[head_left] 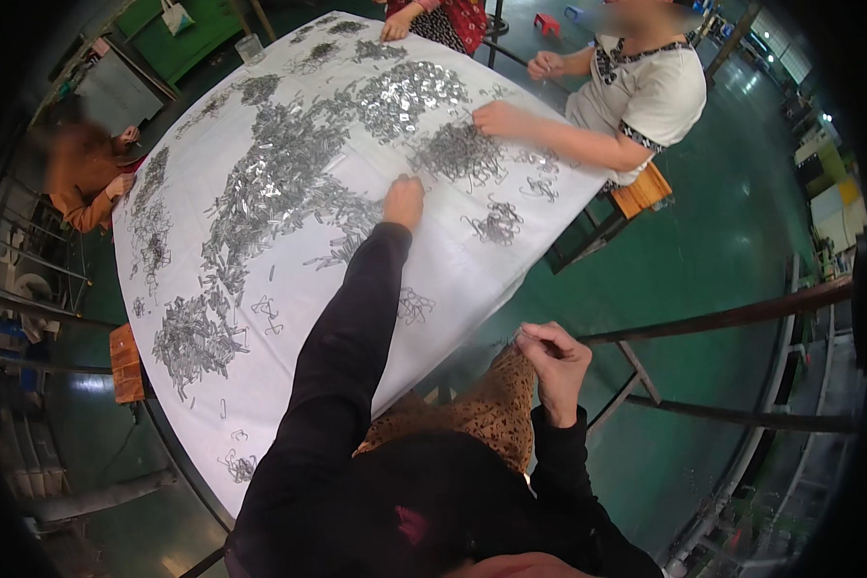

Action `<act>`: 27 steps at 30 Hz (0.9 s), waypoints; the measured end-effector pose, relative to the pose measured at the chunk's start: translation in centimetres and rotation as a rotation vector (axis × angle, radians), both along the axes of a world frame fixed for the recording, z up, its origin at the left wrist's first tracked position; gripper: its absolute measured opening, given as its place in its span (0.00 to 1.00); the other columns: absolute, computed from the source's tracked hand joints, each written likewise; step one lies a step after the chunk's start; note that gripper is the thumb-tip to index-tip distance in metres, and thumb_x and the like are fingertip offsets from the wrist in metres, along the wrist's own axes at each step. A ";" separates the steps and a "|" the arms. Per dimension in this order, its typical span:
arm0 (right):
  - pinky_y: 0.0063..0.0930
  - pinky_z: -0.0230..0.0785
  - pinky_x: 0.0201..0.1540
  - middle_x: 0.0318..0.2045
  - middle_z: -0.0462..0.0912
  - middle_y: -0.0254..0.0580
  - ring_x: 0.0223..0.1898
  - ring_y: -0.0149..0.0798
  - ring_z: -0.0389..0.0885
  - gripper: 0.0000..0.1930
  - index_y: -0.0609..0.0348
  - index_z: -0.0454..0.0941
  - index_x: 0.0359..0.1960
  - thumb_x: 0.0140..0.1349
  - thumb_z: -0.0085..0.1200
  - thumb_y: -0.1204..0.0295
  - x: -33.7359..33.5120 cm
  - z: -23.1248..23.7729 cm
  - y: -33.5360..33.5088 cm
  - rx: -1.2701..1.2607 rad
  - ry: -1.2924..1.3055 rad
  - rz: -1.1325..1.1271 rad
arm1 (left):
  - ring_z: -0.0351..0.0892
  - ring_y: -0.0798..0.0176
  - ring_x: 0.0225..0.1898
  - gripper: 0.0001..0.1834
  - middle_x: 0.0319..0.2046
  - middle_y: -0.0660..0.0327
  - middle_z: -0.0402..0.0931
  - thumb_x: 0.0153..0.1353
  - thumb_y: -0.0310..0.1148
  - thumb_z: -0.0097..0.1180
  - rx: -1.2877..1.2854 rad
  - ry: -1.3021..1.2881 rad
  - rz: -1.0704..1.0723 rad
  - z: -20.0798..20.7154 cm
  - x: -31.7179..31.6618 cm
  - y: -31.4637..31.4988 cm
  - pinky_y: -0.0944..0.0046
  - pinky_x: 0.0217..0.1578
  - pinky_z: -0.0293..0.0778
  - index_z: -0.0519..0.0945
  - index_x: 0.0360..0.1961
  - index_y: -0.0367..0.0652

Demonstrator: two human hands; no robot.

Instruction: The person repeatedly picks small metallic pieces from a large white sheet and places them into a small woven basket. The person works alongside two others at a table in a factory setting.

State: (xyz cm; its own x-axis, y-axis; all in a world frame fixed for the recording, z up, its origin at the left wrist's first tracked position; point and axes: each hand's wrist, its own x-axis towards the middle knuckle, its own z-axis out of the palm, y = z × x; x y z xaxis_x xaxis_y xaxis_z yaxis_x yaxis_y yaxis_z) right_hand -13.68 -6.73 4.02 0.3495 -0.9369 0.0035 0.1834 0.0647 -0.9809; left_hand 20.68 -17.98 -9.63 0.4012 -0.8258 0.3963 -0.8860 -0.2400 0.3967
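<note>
My left hand (404, 202) reaches across the white-covered table (303, 241), its fingers drawn together at the cloth. Whatever they hold, if anything, is too small to make out. Beside it spreads a large heap of small narrow metal pieces (270, 173), and farther right lies a pile of bent wire hooks (458, 152). Off the table's near edge, above my lap, my right hand (556, 364) is closed in a pinch of thumb and forefinger. Something tiny may sit at its fingertips, but I cannot name it. A few wire hooks (415, 306) lie by my left forearm.
Shiny flat metal pieces (409, 96) form a heap toward the far side. A person in a white top (645, 96) works at the right, another in brown (91, 173) at the left, a third in red (462, 21) at the far end. A wooden stool (643, 193) stands by the right edge.
</note>
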 end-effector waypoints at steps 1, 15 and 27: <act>0.17 0.71 0.32 0.24 0.76 0.34 0.26 0.25 0.76 0.07 0.71 0.82 0.34 0.52 0.57 0.89 0.0 0.0 0.2 0.005 0.015 -0.008 | 0.78 0.40 0.33 0.06 0.30 0.46 0.77 0.54 0.25 0.53 -0.016 -0.075 -0.008 0.3 -0.7 0.4 0.50 0.38 0.75 0.78 0.31 0.34; 0.17 0.73 0.34 0.28 0.81 0.38 0.29 0.28 0.80 0.09 0.68 0.82 0.37 0.54 0.57 0.87 1.1 -2.7 0.8 0.031 -0.042 -0.011 | 0.78 0.69 0.37 0.05 0.38 0.61 0.76 0.65 0.24 0.52 -0.080 1.269 -0.529 13.9 -18.2 16.8 0.69 0.40 0.75 0.73 0.41 0.35; 0.19 0.74 0.35 0.32 0.81 0.40 0.32 0.30 0.81 0.11 0.71 0.79 0.42 0.56 0.56 0.87 2.1 -2.8 1.9 -0.182 0.089 -0.007 | 0.78 0.62 0.38 0.04 0.36 0.57 0.77 0.63 0.23 0.52 -0.257 0.824 -0.391 12.0 -19.1 18.5 0.65 0.40 0.73 0.73 0.39 0.36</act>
